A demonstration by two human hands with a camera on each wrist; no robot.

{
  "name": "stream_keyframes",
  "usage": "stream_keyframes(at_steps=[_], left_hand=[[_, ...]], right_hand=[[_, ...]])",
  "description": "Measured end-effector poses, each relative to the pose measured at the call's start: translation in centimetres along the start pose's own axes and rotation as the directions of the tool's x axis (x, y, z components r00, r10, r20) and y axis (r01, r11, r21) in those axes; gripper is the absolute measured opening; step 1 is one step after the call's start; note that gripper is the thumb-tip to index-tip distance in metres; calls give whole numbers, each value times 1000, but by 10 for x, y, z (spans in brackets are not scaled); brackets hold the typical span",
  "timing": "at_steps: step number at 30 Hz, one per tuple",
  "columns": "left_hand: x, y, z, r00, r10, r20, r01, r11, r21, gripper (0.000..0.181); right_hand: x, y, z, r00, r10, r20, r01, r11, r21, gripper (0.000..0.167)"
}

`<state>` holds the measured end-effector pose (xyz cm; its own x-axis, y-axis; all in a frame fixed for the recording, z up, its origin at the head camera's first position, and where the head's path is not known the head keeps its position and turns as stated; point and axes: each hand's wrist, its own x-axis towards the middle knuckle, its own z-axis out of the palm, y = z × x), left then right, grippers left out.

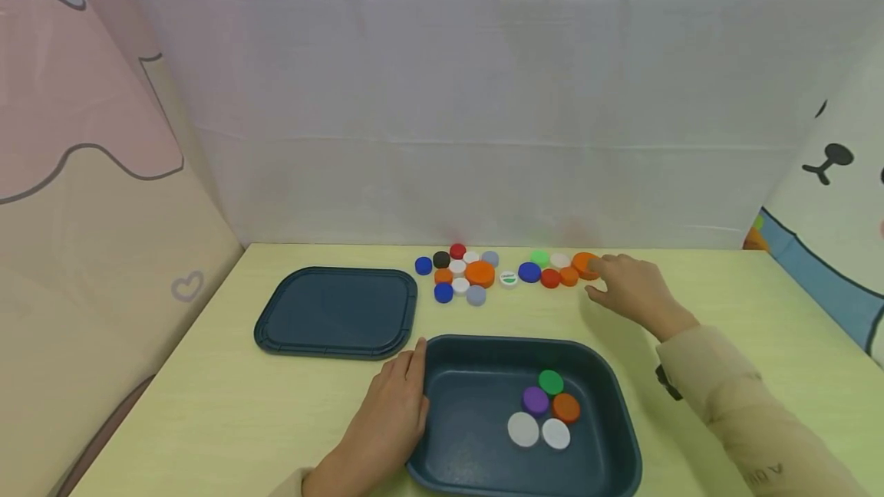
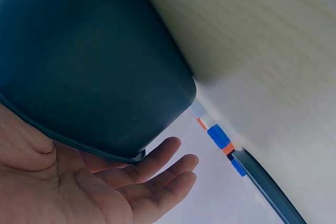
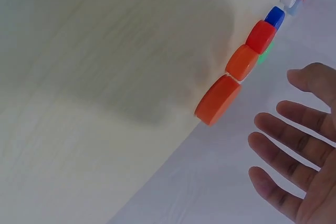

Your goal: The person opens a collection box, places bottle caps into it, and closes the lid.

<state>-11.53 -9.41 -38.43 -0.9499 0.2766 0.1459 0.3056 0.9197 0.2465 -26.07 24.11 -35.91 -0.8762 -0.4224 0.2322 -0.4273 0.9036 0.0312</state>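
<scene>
My left hand (image 1: pixel 388 414) rests along the left wall of a dark blue tray (image 1: pixel 476 474); in the left wrist view its fingers (image 2: pixel 157 156) lie relaxed at the rim of the tray (image 2: pixel 94 66). Inside the tray are a green cap (image 1: pixel 550 382), a purple cap (image 1: pixel 535 401), an orange cap (image 1: pixel 566 408) and two white ones. My right hand (image 1: pixel 638 291) is beside a large orange cap (image 1: pixel 584 265) at the right end of the back caps. The right wrist view shows spread fingers holding nothing, apart from the large orange cap (image 3: pixel 217 99).
Several coloured caps, among them a large orange one (image 1: pixel 479 274) and a blue one (image 1: pixel 529 272), lie along the table's back. A flat dark lid (image 1: pixel 337 311) lies left of them. A pale cloth wall (image 1: pixel 483 98) stands behind.
</scene>
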Motion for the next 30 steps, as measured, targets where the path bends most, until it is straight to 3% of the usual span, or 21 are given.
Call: stream_keyframes(at_steps=[15, 30], left_hand=[[-1, 1, -1, 1000, 21, -24, -21, 1000, -9, 56], [-1, 0, 0, 1000, 13, -10, -13, 1000, -14, 56]], right_hand=[[22, 21, 8, 991, 90, 97, -94, 995, 44, 34], [36, 38, 25, 966, 160, 203, -176, 982, 64, 40]])
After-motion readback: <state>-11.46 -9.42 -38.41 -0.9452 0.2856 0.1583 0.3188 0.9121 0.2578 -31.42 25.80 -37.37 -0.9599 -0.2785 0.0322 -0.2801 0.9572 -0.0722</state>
